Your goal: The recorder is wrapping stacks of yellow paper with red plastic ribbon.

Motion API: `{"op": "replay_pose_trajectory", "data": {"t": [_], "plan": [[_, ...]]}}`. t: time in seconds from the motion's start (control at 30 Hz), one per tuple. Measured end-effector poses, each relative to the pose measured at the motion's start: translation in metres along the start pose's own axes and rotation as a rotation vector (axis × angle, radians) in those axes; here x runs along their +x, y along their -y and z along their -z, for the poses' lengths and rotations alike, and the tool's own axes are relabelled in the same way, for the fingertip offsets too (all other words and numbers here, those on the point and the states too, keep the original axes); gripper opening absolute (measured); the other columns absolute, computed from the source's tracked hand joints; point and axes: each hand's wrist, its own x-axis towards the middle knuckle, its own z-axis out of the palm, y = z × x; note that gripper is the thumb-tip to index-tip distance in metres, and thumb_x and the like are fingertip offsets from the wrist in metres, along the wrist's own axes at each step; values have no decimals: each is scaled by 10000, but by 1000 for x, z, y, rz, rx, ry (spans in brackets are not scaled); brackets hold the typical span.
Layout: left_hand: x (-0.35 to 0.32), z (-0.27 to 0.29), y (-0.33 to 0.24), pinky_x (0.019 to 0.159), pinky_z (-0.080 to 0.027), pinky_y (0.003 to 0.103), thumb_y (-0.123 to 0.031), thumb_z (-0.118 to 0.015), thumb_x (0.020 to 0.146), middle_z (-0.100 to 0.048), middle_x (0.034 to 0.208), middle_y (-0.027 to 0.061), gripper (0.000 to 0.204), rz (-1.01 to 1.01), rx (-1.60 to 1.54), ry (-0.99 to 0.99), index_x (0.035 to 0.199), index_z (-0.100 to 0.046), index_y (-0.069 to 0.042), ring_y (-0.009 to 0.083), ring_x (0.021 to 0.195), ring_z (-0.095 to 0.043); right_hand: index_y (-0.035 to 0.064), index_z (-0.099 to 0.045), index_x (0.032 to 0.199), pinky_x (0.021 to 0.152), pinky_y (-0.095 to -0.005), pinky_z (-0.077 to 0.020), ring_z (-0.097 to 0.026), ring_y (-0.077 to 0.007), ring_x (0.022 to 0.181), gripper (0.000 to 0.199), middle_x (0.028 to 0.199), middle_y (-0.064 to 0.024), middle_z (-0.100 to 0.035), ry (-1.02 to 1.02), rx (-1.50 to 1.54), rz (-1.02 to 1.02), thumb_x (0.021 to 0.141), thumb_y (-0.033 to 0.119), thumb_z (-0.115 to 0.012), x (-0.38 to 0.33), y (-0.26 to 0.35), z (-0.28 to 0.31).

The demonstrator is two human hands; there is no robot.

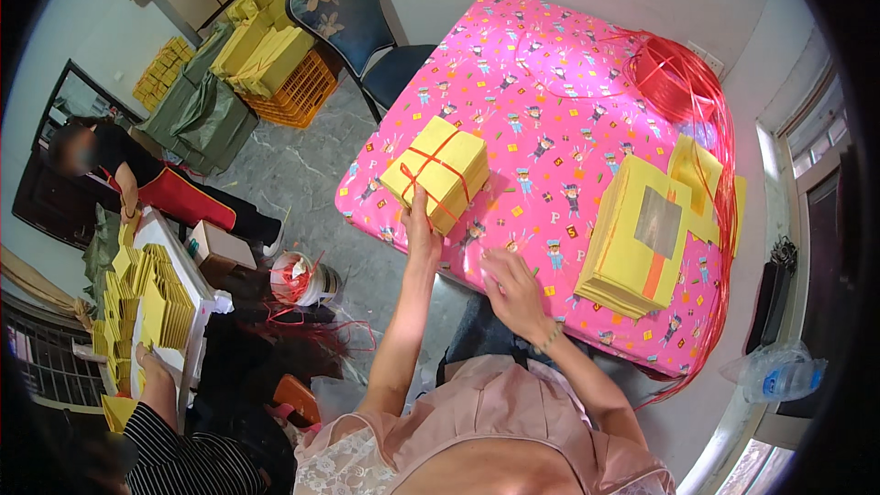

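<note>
Here the tied bundle of yellow paper lies at about eleven o'clock from the person's chest, near the left edge of the tabletop, which is covered in a pink patterned cloth. The left hand is the nearer one by far: its fingers touch the bundle's near corner and seem to pinch it, though exactly how they close I cannot tell from this angle. The right hand rests apart, at about five o'clock from the bundle, fingers loosely curled on the tabletop near its front edge, gripping nothing I can make out.

The bundle is a thick, squarish block of yellow sheets, turned so its corners point like a diamond, with no clear long axis; red string crosses its top face both ways and meets near the middle.

At three o'clock from the bundle, well apart, lies a taller untied stack of yellow paper with a grey square patch and an orange strip on top. Beyond it, at one o'clock, sits a spool of red string, its loose strands trailing down the tabletop's right edge.
</note>
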Motion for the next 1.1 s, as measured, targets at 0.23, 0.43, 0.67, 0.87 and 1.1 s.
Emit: {"op": "replay_pose_trajectory", "data": {"t": [0.23, 0.43, 0.67, 0.87, 1.1], "plan": [[113, -58, 23, 976, -492, 415, -474, -707, 849, -368, 1425, 192, 915, -170, 116, -164, 1445, -209, 8, 295, 1250, -487, 45, -671, 1018, 769, -369, -520, -649, -292, 862, 217, 954, -113, -665, -28, 11, -346, 834, -35, -589, -98, 5, 55], [234, -86, 31, 1107, -350, 431, -751, -623, 733, -227, 1517, 265, 1240, -264, 354, -415, 1497, -51, 41, 352, 1384, -314, 48, -678, 1001, 722, -361, -524, -653, -296, 810, 222, 915, -119, -667, -148, -60, -447, 821, -46, -589, -132, 12, 83], [330, -110, 18, 941, -506, 465, -621, -686, 796, -456, 1388, 142, 984, -12, 157, 5, 1483, -191, -120, 285, 1174, -552, 38, -688, 979, 733, -346, -526, -660, -295, 803, 227, 887, -138, -666, -319, -185, -568, 808, -76, -590, -137, 9, 105], [308, -106, 10, 1033, -428, 480, -726, -433, 881, -466, 1402, 110, 848, 58, 239, 222, 1460, -321, -116, 301, 1255, -492, 18, -651, 957, 724, -324, -503, -633, -260, 776, 131, 853, -128, -646, -529, -220, -593, 861, -30, -577, -150, -3, 110], [154, -87, 94, 823, -495, 406, -484, -534, 938, -534, 1124, 98, 521, 126, 364, 125, 1316, -437, -139, 220, 968, -556, -8, -560, 1086, 860, -262, -443, -562, -135, 986, 154, 1048, -60, -581, -859, -124, -783, 1010, 78, -458, -171, -48, 168]]}}
